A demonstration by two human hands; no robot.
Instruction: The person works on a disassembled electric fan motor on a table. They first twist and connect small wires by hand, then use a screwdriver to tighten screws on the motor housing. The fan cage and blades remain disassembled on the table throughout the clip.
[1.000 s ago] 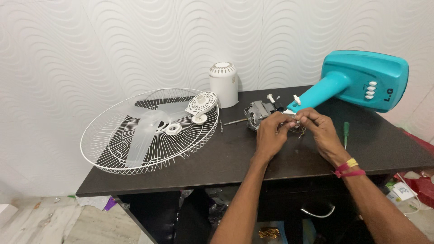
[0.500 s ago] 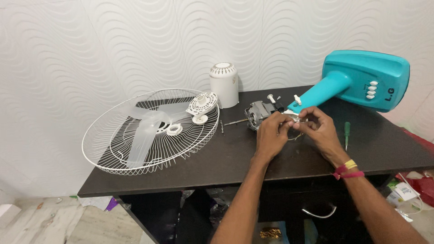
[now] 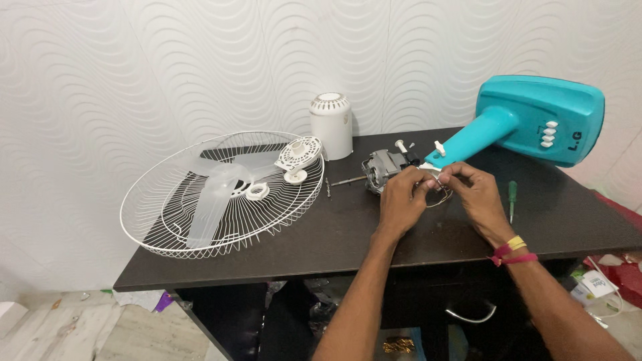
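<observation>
Left hand curled, fingertips pinched on thin wires beside grey fan motor. Right hand also curled, fingers closed on same wires from other side; both hands almost touching. Wires lie on dark tabletop, just before motor. Teal fan stand behind right hand. Green screwdriver right of it. White wire guard with blade well to left; white motor cover near wall.
</observation>
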